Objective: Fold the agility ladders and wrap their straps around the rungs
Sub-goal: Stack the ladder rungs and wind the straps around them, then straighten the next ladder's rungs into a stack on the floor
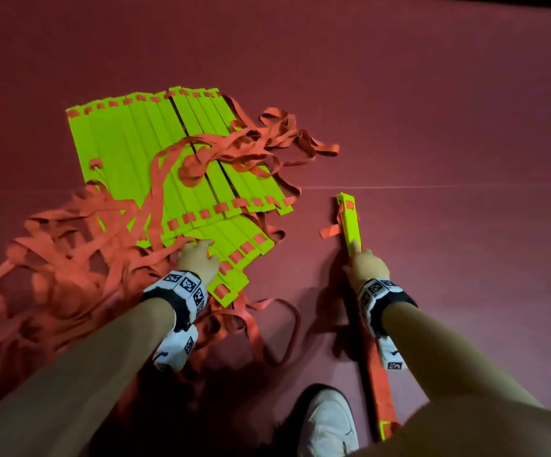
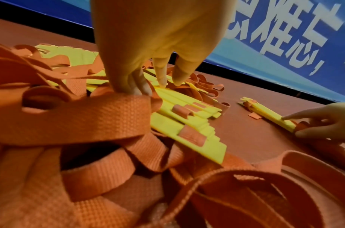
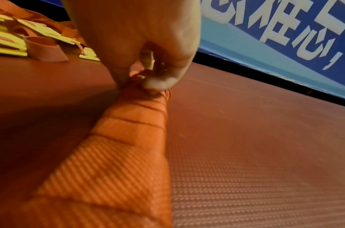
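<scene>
A fanned pile of yellow-green rungs lies on the red mat, threaded on tangled orange straps. My left hand is at the pile's near edge. In the left wrist view its thumb and forefinger pinch a rung, while the other fingers curl against a strap. To the right lies a folded bundle of rungs, its near part wound in orange strap. My right hand grips it, forefinger laid along the top.
A white shoe stands on the mat between my arms. A loose strap loop lies between the pile and the bundle. A blue banner with white lettering runs along the mat's far edge.
</scene>
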{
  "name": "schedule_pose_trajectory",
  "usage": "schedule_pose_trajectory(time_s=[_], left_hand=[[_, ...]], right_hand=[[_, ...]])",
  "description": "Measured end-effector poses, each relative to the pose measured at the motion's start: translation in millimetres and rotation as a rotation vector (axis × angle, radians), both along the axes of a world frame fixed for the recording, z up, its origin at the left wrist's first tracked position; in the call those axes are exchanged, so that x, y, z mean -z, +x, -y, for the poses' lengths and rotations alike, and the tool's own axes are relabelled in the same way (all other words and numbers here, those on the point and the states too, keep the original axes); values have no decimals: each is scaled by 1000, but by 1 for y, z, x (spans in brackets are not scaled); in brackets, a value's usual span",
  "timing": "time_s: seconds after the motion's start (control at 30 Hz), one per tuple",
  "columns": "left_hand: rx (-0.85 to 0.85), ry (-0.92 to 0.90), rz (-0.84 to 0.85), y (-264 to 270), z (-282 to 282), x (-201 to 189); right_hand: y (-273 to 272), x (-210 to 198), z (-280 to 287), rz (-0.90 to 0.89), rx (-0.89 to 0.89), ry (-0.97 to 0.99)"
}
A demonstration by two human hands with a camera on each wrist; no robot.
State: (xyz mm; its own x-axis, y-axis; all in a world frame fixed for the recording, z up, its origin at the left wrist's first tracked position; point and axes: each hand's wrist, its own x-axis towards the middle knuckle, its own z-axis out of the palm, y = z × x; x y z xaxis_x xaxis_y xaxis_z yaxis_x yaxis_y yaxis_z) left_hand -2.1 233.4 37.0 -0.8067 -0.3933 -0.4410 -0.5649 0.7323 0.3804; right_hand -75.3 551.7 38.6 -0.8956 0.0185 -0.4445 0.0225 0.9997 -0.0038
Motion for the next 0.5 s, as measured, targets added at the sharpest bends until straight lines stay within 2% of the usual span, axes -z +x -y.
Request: schedule_pose_trajectory(time_s=[0.07, 0.17, 0.3, 0.37, 0.5], left_hand=[[3, 15, 7, 3, 2, 0], [-23, 80, -50, 4, 8, -3], [-306, 321, -254, 2, 25, -25], [-411, 393, -306, 0, 38, -40], [-422, 318, -342, 2, 72, -56]], right_hand=[[5, 3, 3, 18, -30, -58], [8, -5, 13, 3, 24, -116], [-1, -29, 42, -85, 51, -232], [-8, -39, 66, -111, 27, -317], [-18, -58, 122, -116, -121, -388]])
